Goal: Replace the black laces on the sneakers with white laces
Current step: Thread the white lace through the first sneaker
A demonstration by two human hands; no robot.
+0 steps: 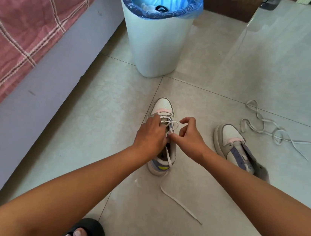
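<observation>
1. The left hand (151,135) lies on top of the near sneaker (163,136), fingers curled down over the lacing, pressing on the crossed white lace (167,157); the hand hides the fingertips, so whether they pinch a strand cannot be told.
2. The right hand (188,137) sits just right of the same sneaker, thumb and forefinger pinched on a loop of the white lace at the eyelets, the other fingers half curled and lifted.
3. The near sneaker stands on the floor (237,59) with its toe pointing away from the person. White lace crosses its upper eyelets, and one free end runs down over the heel and trails across the tiles toward the lower right.
4. The second sneaker (236,146) stands to the right, apart from the first, its eyelets showing no lace; the right forearm covers its heel.
5. A loose lace (264,128), pale, lies coiled on the tiles beyond the second sneaker, near it but not touching.
6. A white bin (154,44) with a blue liner stands beyond the near sneaker; something black and some pale scraps lie inside.
7. A bed (25,21) with a red checked cover runs along the left.
8. A foot in a black sandal (84,233) shows at the bottom edge.
</observation>
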